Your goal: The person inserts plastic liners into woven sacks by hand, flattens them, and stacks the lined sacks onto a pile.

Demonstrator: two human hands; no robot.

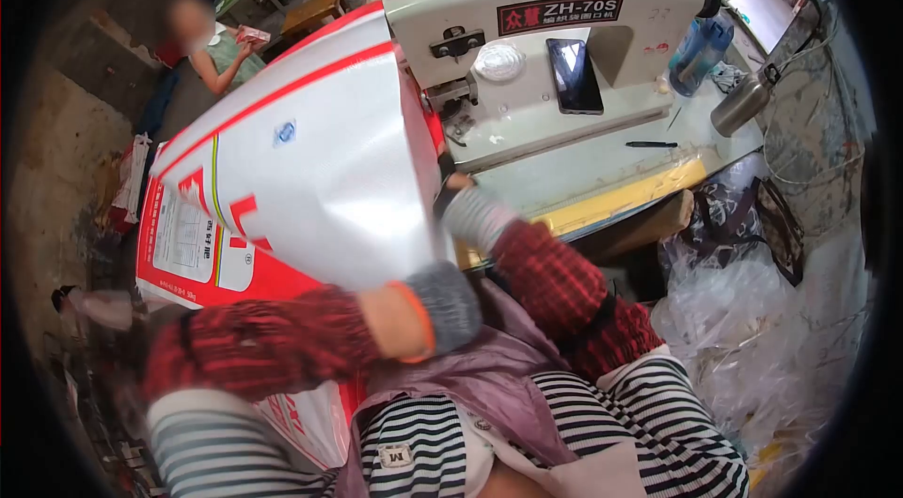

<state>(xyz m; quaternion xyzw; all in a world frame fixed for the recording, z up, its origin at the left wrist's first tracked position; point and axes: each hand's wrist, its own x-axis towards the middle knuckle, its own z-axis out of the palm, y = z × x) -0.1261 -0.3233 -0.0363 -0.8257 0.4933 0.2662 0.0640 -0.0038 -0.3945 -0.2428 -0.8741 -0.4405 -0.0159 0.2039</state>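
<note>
A large white and red woven sack is draped at the left of a sewing machine, its edge by the needle area. My right hand, in a pale striped glove, is closed at the sack's edge just below the machine head. Its fingertips are partly hidden there. My left hand, in a grey glove with an orange cuff, lies against the sack's lower right edge, nearer my lap. Its fingers are turned away and blurred, so their grip is hidden.
On the machine's bed lie a phone, a white round object and a black pen. A metal flask and a blue bottle stand right. Clear plastic is heaped lower right. Another person is far left.
</note>
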